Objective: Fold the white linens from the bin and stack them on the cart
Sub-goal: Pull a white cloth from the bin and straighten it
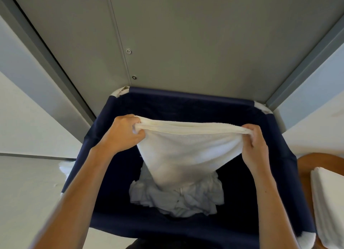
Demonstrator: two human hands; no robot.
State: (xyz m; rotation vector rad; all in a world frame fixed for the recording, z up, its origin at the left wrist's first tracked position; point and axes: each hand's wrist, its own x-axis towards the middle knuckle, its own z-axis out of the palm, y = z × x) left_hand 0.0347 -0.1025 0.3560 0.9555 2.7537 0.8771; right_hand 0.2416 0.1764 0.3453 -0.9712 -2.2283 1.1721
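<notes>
A white towel (188, 146) hangs stretched between my two hands above the navy fabric bin (186, 101). My left hand (122, 133) grips its top left corner and my right hand (255, 148) grips its top right corner. The towel's lower part tapers down into the bin. At the bottom of the bin lies a crumpled pile of white linens (176, 198). A stack of folded white linens (327, 202) rests on the wooden cart top (305, 165) at the right edge.
A grey metal door panel (186, 34) with a dark frame stands directly behind the bin. White wall sections flank it left and right. Pale floor (28, 193) lies left of the bin.
</notes>
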